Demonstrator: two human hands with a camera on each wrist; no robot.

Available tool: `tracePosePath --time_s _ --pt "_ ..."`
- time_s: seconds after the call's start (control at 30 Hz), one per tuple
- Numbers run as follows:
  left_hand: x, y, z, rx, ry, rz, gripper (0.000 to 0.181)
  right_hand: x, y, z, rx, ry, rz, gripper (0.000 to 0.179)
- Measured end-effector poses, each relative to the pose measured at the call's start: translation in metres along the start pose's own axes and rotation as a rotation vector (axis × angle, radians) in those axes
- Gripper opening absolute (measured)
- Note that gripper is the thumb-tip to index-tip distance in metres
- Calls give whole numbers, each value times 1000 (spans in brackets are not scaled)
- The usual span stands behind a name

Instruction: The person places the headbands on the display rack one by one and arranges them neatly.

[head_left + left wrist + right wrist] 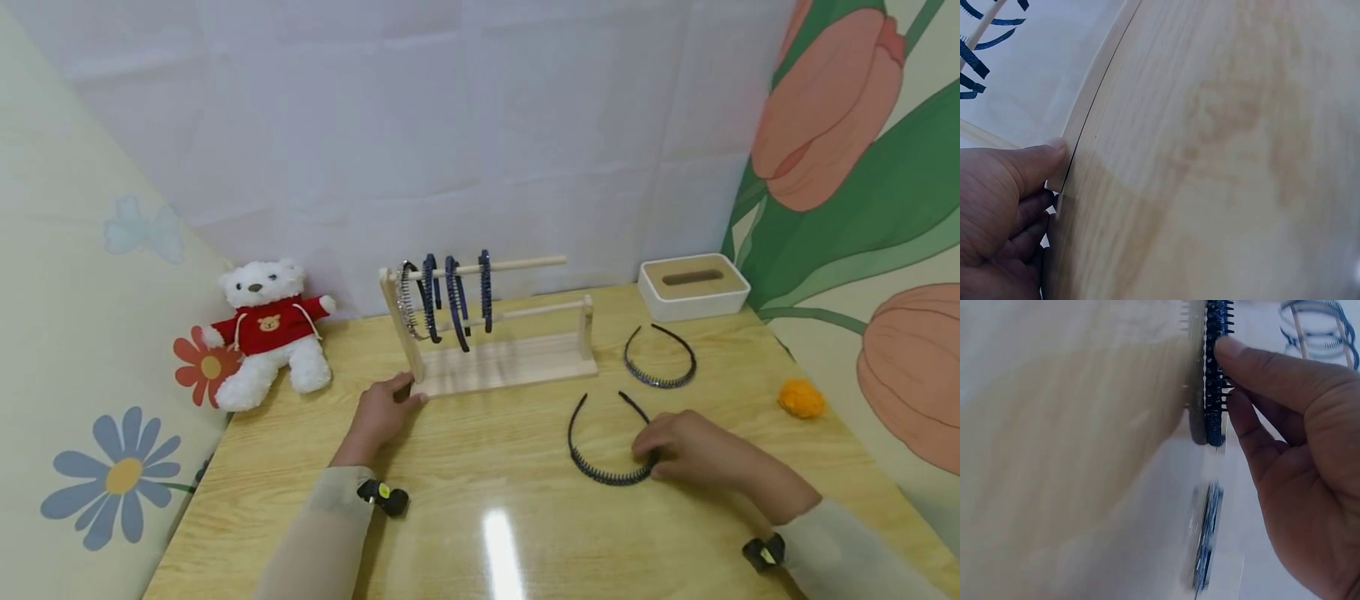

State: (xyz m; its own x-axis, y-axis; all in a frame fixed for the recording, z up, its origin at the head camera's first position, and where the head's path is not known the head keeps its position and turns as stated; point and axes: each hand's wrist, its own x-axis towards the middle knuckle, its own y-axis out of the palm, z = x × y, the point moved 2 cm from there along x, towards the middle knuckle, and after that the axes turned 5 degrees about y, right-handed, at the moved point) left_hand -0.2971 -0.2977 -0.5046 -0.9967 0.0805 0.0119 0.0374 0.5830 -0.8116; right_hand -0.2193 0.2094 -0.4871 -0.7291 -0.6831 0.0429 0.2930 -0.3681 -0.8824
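Observation:
At the front left corner of a wooden headband rack (495, 367), my left hand (378, 417) grips the base end. In the left wrist view its thumb lies on top of the base edge (1075, 134), fingers curled at the end. My right hand (693, 454) pinches the right side of a dark toothed headband (611, 478) at the table surface, its open ends pointing to the back. The right wrist view shows thumb and finger on its toothed band (1213, 369). Several dark headbands (454, 300) hang from the rack's upper rod (532, 264), toward its left end.
Another dark headband (660, 382) lies behind the right hand. A white tissue box (693, 300) stands at the back right, an orange crumpled piece (801, 398) near the right edge. A white teddy bear (273, 325) in red sits at the back left.

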Motion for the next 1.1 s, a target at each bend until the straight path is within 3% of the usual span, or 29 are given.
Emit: tracePosePath --time_s 0.17,0.33,0.5,0.73,0.9,1.1 --pt "-1 0 -1 -6 -5 -1 60 32 9 19 -16 -80 37 29" --pt "1 2 -2 -5 1 2 60 52 15 35 -31 -124 53 28" --pt "1 2 -1 -9 4 6 60 58 16 39 -82 -134 55 21" --pt "-1 1 0 0 1 2 60 56 22 39 -63 -126 164 12" --pt "-2 1 -1 -2 7 17 61 48 23 43 83 -91 152 13" --pt "-3 0 -2 -10 -1 19 62 40 16 37 478 81 17 7"
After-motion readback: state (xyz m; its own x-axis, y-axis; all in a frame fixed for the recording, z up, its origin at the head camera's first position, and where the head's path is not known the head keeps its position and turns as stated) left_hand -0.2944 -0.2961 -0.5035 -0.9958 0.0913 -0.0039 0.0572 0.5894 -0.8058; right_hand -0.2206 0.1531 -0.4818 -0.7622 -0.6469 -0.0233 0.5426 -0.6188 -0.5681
